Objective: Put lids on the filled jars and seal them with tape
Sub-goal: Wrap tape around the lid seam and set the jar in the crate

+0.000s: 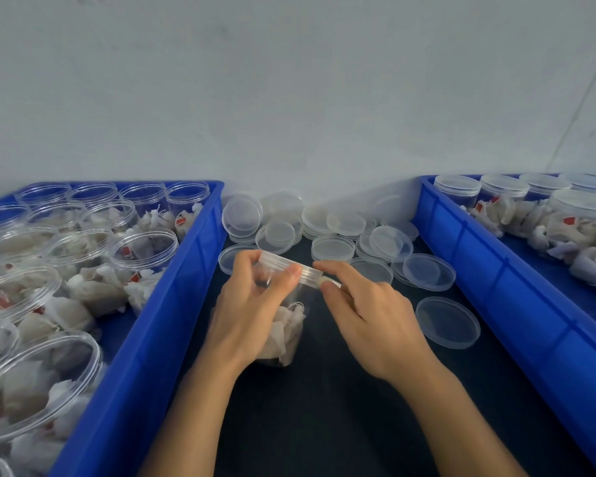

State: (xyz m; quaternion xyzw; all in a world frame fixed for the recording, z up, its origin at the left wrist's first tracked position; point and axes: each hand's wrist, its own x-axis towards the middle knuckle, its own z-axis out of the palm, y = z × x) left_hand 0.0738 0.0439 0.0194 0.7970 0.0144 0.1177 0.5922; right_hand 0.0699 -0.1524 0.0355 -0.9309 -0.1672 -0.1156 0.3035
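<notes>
The left hand [252, 304] curled round a clear filled jar [283, 325] on the dark table [324, 407], thumb on its lid [283, 265]. The jar's long axis leaned, lid toward twelve o'clock. The right hand [369, 315] came in from four o'clock, pinching a pale strip, probably tape [329, 281], against the lid's rim. Loose lids [331, 235] lay at twelve, between two blue crates [159, 339].

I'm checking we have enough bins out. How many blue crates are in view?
2. One blue crate sits on the left, holding open filled jars. The other blue crate sits on the right, holding lidded jars. Both run past the frame edges, so others could lie out of view.
</notes>
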